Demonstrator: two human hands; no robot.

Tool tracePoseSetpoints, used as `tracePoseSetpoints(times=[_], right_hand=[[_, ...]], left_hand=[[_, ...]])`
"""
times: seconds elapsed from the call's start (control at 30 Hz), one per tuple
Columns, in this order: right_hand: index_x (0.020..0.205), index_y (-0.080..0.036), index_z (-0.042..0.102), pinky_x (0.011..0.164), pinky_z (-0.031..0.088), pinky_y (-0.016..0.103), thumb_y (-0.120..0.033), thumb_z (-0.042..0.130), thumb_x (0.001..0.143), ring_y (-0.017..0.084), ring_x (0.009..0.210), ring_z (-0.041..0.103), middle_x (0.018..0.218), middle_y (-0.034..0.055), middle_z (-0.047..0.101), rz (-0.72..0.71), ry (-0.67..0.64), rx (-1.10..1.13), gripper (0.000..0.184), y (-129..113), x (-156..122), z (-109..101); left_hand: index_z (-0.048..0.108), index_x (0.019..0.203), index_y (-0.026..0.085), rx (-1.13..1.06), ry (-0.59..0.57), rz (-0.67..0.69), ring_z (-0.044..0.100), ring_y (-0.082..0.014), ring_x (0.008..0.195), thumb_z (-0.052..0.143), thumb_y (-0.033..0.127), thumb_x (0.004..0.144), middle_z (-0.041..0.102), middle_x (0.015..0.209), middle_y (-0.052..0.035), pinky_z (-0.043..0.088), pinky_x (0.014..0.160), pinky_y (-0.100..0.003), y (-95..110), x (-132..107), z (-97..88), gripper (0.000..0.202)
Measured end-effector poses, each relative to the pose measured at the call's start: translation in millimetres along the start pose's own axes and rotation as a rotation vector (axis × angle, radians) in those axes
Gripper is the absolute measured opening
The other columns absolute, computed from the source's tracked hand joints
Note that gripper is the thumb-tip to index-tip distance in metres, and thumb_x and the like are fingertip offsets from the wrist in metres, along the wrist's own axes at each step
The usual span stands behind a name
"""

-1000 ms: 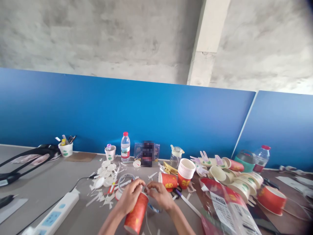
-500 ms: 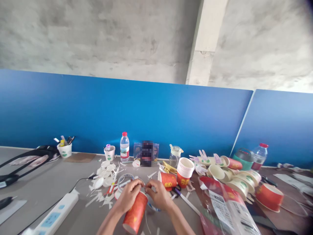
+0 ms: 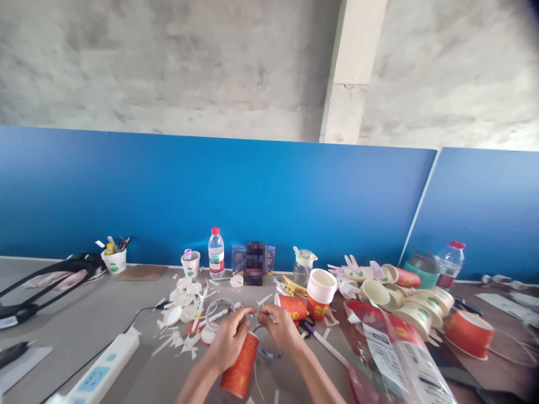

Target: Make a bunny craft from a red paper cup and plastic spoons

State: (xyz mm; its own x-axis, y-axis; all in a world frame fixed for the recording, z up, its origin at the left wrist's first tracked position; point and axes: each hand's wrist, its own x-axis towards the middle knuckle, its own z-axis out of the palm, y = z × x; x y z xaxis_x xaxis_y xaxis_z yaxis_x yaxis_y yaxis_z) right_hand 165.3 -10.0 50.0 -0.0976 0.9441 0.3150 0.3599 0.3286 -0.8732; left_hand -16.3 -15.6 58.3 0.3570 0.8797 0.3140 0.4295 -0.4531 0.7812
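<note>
A red paper cup with gold print is tilted beneath my left hand, which is wrapped against its upper part. Thumb and index finger of that hand are pinched just above the cup's far end. Opposite, my right hand has its fingertips pinched together, a small gap from the left ones. Anything between these fingertips is too small to make out. Beyond my left hand stands a clear tape roll; another tape roll lies partly hidden beneath my right hand.
White paper scraps litter the left side. Behind my right hand are a lying red cup, stacked cups and scissors. A plastic bag and cut cups fill the right. A power strip lies front left.
Both hands and the red cup have shifted slightly right in view, along with a small camera movement. The gap between the two hands' fingertips is a little wider.
</note>
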Motion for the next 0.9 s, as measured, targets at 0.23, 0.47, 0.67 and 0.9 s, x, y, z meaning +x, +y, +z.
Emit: tracePoseSetpoints(times=[0.23, 0.47, 0.67, 0.9], right_hand=[[0.067, -0.019, 0.065, 0.067, 0.040, 0.030, -0.040, 0.059, 0.082, 0.019, 0.070, 0.057, 0.066, 0.0010, 0.063, -0.002, 0.037, 0.027, 0.027, 1, 3, -7], [0.070, -0.020, 0.069, 0.077, 0.046, 0.034, -0.049, 0.062, 0.084, 0.022, 0.080, 0.061, 0.077, 0.0048, 0.065, -0.022, -0.054, 0.076, 0.033, -16, -4, -20], [0.063, -0.021, 0.069, 0.084, 0.047, 0.036, -0.038, 0.066, 0.082, 0.022, 0.084, 0.060, 0.073, 0.0039, 0.065, -0.063, -0.190, 0.074, 0.026, -25, -9, -6], [0.067, -0.020, 0.072, 0.083, 0.046, 0.036, -0.026, 0.064, 0.080, 0.021, 0.084, 0.060, 0.074, 0.0037, 0.066, -0.082, -0.166, 0.039, 0.016, -21, -7, 1]], left_hand=[[0.062, 0.129, 0.018, 0.020, 0.113, 0.032, 0.072, -0.0245, 0.077, 0.044, 0.034, 0.094, 0.074, 0.075, -0.0043, 0.057, 0.077, -0.035, -7, 1, 0.7, 0.042], [0.065, 0.118, 0.020, 0.052, 0.490, -0.007, 0.071, -0.0305, 0.109, 0.042, 0.043, 0.094, 0.076, 0.117, -0.0139, 0.057, 0.090, -0.045, -35, 12, -8.4, 0.040], [0.064, 0.120, 0.019, 0.148, 0.497, 0.104, 0.073, -0.0285, 0.108, 0.038, 0.034, 0.097, 0.076, 0.119, -0.0150, 0.059, 0.091, -0.046, -44, 9, -1.7, 0.038], [0.066, 0.121, 0.020, 0.247, 0.510, 0.241, 0.074, -0.0272, 0.105, 0.040, 0.035, 0.100, 0.077, 0.115, -0.0148, 0.062, 0.086, -0.042, -46, 7, 0.5, 0.037]])
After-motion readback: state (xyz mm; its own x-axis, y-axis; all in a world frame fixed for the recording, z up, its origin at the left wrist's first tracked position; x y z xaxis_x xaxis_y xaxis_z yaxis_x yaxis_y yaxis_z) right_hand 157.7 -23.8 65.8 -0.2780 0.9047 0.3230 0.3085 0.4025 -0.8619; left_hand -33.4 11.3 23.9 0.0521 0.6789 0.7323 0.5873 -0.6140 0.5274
